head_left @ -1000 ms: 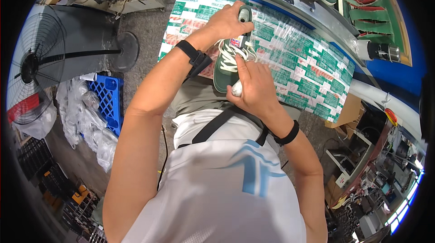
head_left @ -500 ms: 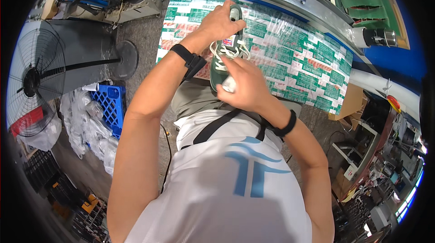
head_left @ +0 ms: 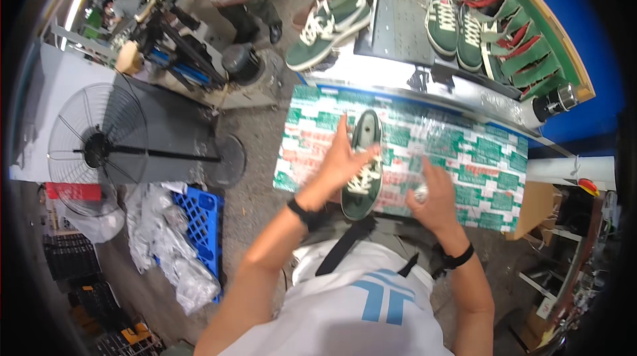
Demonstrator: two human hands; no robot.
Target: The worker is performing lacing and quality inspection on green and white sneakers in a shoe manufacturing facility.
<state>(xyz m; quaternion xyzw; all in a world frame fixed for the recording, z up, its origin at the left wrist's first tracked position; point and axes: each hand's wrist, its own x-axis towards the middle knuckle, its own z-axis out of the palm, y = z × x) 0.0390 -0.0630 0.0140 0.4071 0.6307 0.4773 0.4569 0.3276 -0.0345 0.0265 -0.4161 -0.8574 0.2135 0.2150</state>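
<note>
A dark green sneaker (head_left: 361, 200) with white laces lies on the table, its toe toward me and its heel away from me. Along its left side is my left hand (head_left: 340, 165), open, with the index finger stretched out and the thumb reaching over the shoe's edge. To the right of the shoe, my right hand (head_left: 436, 202) hovers over the tabletop, apart from the shoe. Its thumb and fingers are closed on a small white wad (head_left: 421, 193), mostly covered by the hand.
The table (head_left: 478, 190) is covered in green, white and red printed tape. Behind it, a metal bench carries a green sneaker pair (head_left: 443, 24) and other sneakers (head_left: 328, 27). A rack of green shoe uppers (head_left: 517, 44) stands far right. Left are a fan (head_left: 97, 150) and blue crate (head_left: 202, 223).
My right hand has moved off the shoe to the right, still with the white wad. The left hand has slid from the heel to the shoe's left side. The view has tilted up.
</note>
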